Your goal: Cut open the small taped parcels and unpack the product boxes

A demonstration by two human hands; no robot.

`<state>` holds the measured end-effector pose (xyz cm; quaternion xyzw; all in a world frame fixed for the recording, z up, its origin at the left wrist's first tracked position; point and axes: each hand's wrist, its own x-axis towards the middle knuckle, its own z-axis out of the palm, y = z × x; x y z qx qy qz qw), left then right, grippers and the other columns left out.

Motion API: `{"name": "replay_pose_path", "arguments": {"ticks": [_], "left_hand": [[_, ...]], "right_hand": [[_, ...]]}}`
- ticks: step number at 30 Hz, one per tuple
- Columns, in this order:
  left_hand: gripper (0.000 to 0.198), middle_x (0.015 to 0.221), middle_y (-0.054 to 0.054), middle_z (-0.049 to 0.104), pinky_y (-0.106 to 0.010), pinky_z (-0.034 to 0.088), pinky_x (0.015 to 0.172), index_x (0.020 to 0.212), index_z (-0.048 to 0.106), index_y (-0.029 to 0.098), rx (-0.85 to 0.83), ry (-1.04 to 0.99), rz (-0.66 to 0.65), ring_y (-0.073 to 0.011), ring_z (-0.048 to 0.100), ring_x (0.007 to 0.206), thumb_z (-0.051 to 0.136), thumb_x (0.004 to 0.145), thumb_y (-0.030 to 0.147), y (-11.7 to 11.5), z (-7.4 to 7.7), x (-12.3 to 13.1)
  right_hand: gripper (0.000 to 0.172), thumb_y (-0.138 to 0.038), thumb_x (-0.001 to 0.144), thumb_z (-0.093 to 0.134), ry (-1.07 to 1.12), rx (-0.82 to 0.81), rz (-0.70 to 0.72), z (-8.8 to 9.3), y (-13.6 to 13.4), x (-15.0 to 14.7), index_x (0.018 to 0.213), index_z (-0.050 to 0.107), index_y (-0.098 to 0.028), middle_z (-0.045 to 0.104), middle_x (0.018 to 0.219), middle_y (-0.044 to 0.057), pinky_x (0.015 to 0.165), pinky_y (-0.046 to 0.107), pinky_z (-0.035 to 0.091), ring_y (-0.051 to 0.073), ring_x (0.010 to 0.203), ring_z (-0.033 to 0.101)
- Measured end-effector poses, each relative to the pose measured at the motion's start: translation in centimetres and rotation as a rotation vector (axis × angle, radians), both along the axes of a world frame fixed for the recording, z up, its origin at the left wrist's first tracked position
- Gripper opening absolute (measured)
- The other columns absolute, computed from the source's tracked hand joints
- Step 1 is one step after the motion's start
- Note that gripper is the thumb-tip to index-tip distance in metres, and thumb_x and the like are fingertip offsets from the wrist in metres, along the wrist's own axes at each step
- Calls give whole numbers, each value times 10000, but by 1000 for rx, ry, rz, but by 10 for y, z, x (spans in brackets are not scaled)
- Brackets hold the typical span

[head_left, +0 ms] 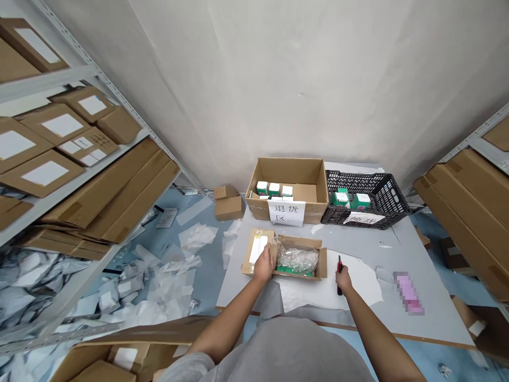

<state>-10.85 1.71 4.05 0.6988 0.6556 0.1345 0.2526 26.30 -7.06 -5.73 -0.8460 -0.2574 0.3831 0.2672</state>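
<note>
My left hand (264, 264) grips the near edge of the left flap of a small open cardboard box (300, 243), right beside the bubble wrap (297, 260) that fills it. A white label (258, 249) shows on the folded-out flap, and something green lies under the wrap. My right hand (344, 279) stands a little to the right of the box, closed around a red and black box cutter (339, 276). Its blade is hidden or too small to see.
The grey table (397, 254) holds a white sheet (334, 289), a labelled carton (287, 191) of green-and-white boxes, a black plastic crate (363, 199) and a blurred pink object (409, 293). Shelves of cartons (79, 148) stand left. Loose plastic wrappers (119, 281) litter the floor.
</note>
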Motion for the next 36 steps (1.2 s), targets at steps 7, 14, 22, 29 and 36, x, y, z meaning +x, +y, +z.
{"name": "replay_pose_path", "arguments": {"ticks": [7, 14, 22, 29, 36], "left_hand": [[684, 1389, -94, 627, -322, 541, 1030, 1626, 421, 279, 78, 94, -140, -233, 598, 1309, 414, 974, 74, -7, 3, 0], [717, 1406, -100, 619, -353, 512, 1112, 1648, 395, 271, 60, -24, -83, -236, 618, 1279, 403, 965, 55, -8, -2, -1], [759, 1616, -224, 480, -503, 385, 1242, 1664, 351, 138, 109, 194, -29, -347, 445, 1513, 493, 923, 59, -20, -27, 6], [833, 1722, -234, 351, -550, 329, 1275, 1717, 198, 120, 89, 272, -270, -383, 357, 1588, 529, 999, 379, -46, -57, 7], [857, 1769, -163, 283, -528, 270, 1321, 1740, 133, 160, 69, 168, -266, -342, 266, 1637, 508, 986, 326, -53, -52, 18]], "right_hand": [[844, -211, 667, 618, -194, -66, 187, -20, -9, -13, 1501, 528, -125, 666, 1262, 243, 1103, 647, 472, 455, 1265, 671], [607, -295, 936, 432, -366, 227, 167, 34, 1, -26, 1512, 535, -134, 494, 1572, 228, 1241, 539, 351, 366, 1529, 416], [657, -247, 965, 521, -502, 292, 772, 98, 9, -89, 1618, 459, -202, 393, 1732, 101, 1318, 471, 243, 309, 1590, 360], [1200, -460, 749, 825, -343, 170, 635, 38, -9, -86, 1705, 181, -127, 281, 1758, 204, 1333, 450, 258, 349, 1657, 222], [1289, -415, 679, 866, -161, 258, 489, 22, -9, -78, 1713, 129, -194, 329, 1741, 178, 1312, 476, 304, 346, 1629, 300]]}}
